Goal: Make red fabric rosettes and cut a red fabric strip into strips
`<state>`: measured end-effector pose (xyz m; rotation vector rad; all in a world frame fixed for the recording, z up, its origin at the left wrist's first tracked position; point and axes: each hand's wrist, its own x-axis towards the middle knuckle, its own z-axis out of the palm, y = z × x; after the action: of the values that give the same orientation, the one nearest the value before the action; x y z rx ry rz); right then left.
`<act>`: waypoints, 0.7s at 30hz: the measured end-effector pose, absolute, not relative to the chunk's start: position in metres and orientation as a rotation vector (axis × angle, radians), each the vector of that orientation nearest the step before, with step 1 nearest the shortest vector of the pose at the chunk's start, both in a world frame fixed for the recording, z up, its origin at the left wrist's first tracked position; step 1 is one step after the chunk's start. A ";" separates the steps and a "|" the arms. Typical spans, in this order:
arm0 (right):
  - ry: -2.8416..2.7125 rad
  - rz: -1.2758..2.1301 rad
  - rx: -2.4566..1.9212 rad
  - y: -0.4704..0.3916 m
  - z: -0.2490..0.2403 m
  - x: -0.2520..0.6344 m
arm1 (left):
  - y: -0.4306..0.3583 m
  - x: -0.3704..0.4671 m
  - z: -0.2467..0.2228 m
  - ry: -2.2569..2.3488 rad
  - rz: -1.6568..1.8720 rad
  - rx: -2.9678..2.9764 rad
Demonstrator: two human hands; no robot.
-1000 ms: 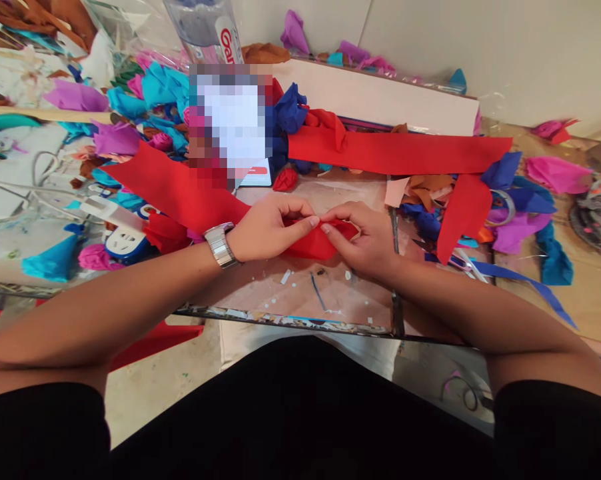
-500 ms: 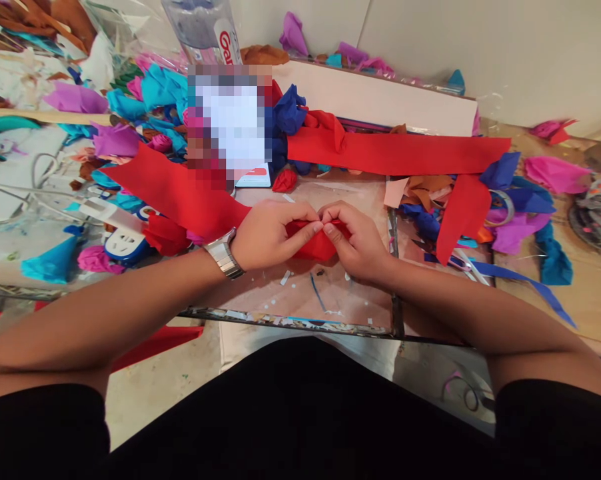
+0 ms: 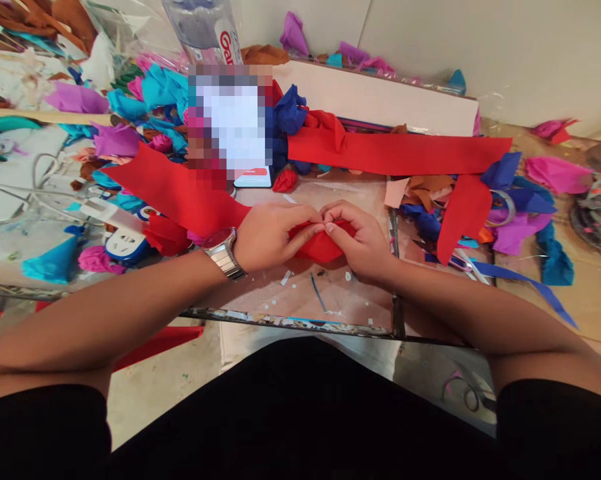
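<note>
Between my two hands is a piece of red crepe paper (image 3: 322,248), its upper edge pinched at the fingertips and its lower part bulging below them. My left hand (image 3: 275,233), with a metal watch (image 3: 223,252) on the wrist, closes thumb and forefinger on the paper. From the other side my right hand (image 3: 358,237) pinches the same edge, its fingertips touching the left ones. Part of the paper is hidden behind the fingers. A wide red strip (image 3: 180,193) lies left of my left hand, and a small red paper rose (image 3: 285,179) sits beyond my hands.
A phone (image 3: 253,177), partly blurred, stands before a plastic bottle (image 3: 203,33). A long red strip (image 3: 405,153) stretches across the back. Blue, purple and brown scraps, scissors (image 3: 473,267) and a tape roll (image 3: 501,207) lie right. A power strip (image 3: 125,245) sits left among paper flowers.
My hands stay together at nearly the same place. The fingers have shifted slightly along the pinched edge, and the left wrist has turned a little, showing more of the watch face.
</note>
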<state>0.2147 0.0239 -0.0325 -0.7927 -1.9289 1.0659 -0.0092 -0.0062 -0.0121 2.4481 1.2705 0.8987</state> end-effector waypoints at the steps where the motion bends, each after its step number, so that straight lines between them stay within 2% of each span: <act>1: -1.924 1.076 -0.795 0.024 -0.033 0.214 | -0.006 -0.009 -0.012 1.275 0.890 2.446; 21: -1.929 1.043 -0.739 0.029 -0.038 0.215 | -0.006 -0.010 -0.007 1.234 0.890 2.252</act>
<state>0.2154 0.0293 -0.0377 -0.7388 -1.9294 1.0433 -0.0100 -0.0059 -0.0072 2.2525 1.2337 0.8898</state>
